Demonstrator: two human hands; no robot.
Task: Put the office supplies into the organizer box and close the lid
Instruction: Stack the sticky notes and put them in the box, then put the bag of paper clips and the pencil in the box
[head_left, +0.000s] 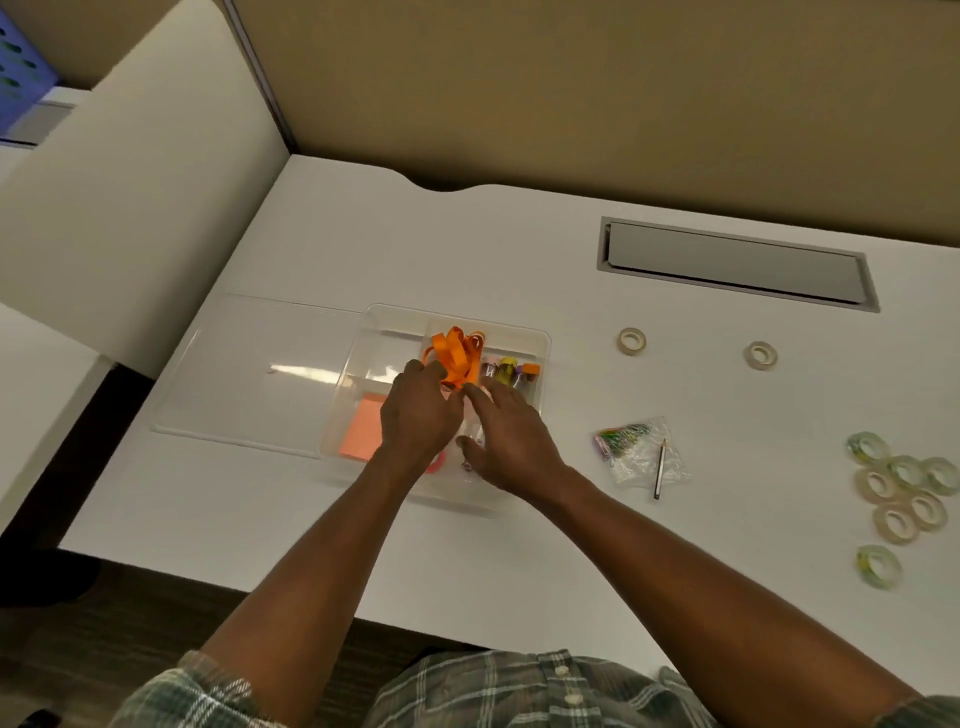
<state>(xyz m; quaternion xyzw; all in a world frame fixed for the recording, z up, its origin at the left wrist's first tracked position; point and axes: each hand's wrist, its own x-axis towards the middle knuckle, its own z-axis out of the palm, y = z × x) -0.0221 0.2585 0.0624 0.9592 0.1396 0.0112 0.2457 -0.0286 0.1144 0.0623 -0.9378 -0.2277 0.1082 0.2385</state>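
Over the box (546, 339), the left hand (418, 415) pinches the orange bands (457, 356) above its back compartment. The right hand (511, 436), fingers straight, touches them. The lid (249, 374) lies flat at the box's left edge; the clip bag (631, 447) lies well apart, right of the box.

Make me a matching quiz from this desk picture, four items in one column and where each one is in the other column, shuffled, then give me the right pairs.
Things
1. orange ribbon
2. pink sticky notes
3. pencil
4. clear lid

Places
A. lying across the bag of paper clips
B. flat on the desk, left of the organizer box
C. in the box's near left compartment
D. gripped by the left hand over the back of the box

Pairs: 1-D, 2-C, 3-A, 4-B
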